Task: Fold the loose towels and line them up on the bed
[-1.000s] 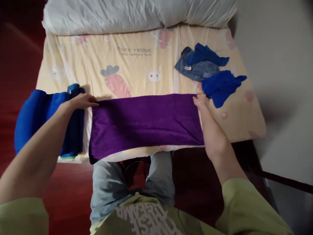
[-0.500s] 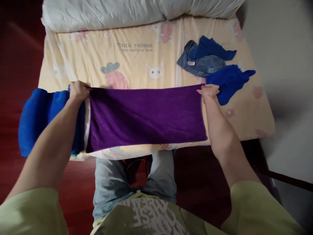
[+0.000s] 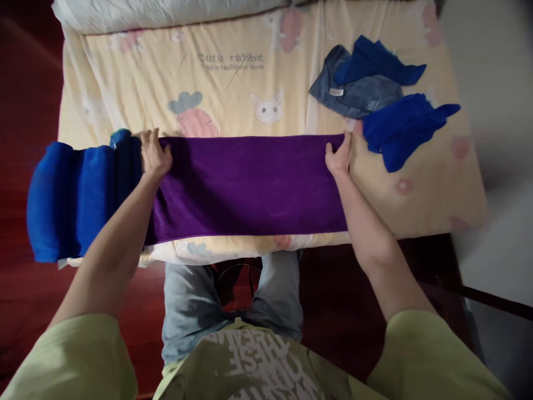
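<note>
A purple towel lies spread flat in a long rectangle along the near edge of the bed. Over its far left corner rests my left hand, fingers apart, thumb pointing right. My right hand lies on the far right corner with thumb and fingers spread. Both palms face down on the cloth. Just left of my left hand stand blue rolled or folded towels, side by side.
The bed has a yellow sheet printed with rabbits and carrots. A rumpled blue cloth, a grey-blue cloth and a darker blue cloth lie at the right. A pale quilt runs along the back; a wall stands at right.
Both hands have opened from their pinch on the towel's far corners and now lie on it, each shifted slightly inward. The towel has settled flatter. The camera view has shifted a little.
</note>
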### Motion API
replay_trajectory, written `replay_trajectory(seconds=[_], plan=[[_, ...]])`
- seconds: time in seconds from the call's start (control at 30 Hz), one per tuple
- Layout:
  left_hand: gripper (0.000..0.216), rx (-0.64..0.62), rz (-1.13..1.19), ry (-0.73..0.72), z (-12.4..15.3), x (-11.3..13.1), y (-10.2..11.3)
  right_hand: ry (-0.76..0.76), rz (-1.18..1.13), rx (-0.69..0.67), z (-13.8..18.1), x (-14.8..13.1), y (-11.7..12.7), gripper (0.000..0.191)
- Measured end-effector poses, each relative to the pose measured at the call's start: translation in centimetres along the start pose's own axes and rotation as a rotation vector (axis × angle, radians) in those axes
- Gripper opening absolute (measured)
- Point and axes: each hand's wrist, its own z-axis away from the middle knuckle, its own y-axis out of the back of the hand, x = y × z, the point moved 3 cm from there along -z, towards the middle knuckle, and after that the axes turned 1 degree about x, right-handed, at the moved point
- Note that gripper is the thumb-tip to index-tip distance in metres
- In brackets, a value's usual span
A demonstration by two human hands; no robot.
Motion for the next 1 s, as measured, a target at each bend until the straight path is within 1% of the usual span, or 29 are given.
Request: replay_trajectory(seconds=[0.03, 0.07, 0.13, 0.2, 0.27, 0.33, 0.43, 0.5, 0.57, 0.67, 0.73, 0.83, 0.93, 1.0], plan=[[0.068, 0.016, 0.005, 0.049, 1.4, 1.0, -0.4, 0.085, 0.057, -0.021, 1.4, -0.9, 0.0, 0.062], [0.071, 0.018, 0.001, 0.052, 2.8, 2.1, -0.9, 0.161, 0.111, -0.043, 2.9, -1.6, 0.0, 0.065], [0.069, 0.005, -0.025, -0.021, 5.4, 4.0, -1.8, 0.277, 0.188, -0.106, 5.5, -2.8, 0.1, 0.066], [0.069, -0.043, -0.03, -0.07, 7.0, 4.9, -2.6, 0.35, 0.23, -0.219, 7.5, -3.4, 0.1, 0.066], [0.073, -0.085, -0.016, -0.055, 7.8, 5.1, -3.0, 0.385, 0.249, -0.34, 8.7, -3.5, 0.1, 0.066], [0.075, -0.086, -0.011, -0.026, 8.2, 5.2, -3.0, 0.382, 0.253, -0.394, 9.4, -3.5, 0.4, 0.066], [0.074, -0.062, -0.015, -0.046, 10.1, 6.4, -2.5, 0.341, 0.272, -0.339, 11.4, -3.7, 1.6, 0.068], [0.072, -0.075, -0.014, -0.093, 12.7, 7.3, -2.3, 0.324, 0.291, -0.314, 13.9, -3.5, 2.6, 0.07], [0.071, -0.107, -0.017, -0.116, 15.6, 7.6, -2.1, 0.327, 0.298, -0.336, 16.7, -2.8, 3.6, 0.07], [0.07, -0.119, -0.028, -0.084, 19.0, 6.9, -1.6, 0.307, 0.303, -0.357, 19.6, -0.6, 5.2, 0.07], [0.07, -0.098, -0.031, -0.054, 20.4, 6.1, -1.0, 0.239, 0.322, -0.318, 20.1, 1.2, 6.4, 0.07], [0.069, -0.072, -0.035, -0.03, 21.5, 5.0, -0.1, 0.157, 0.355, -0.275, 20.0, 3.2, 7.8, 0.07], [0.069, -0.069, -0.042, -0.024, 22.4, 4.6, 0.5, 0.162, 0.357, -0.296, 20.4, 3.7, 8.4, 0.072], [0.069, -0.066, -0.039, -0.014, 23.1, 4.5, 0.8, 0.146, 0.349, -0.281, 21.2, 3.8, 8.6, 0.073]])
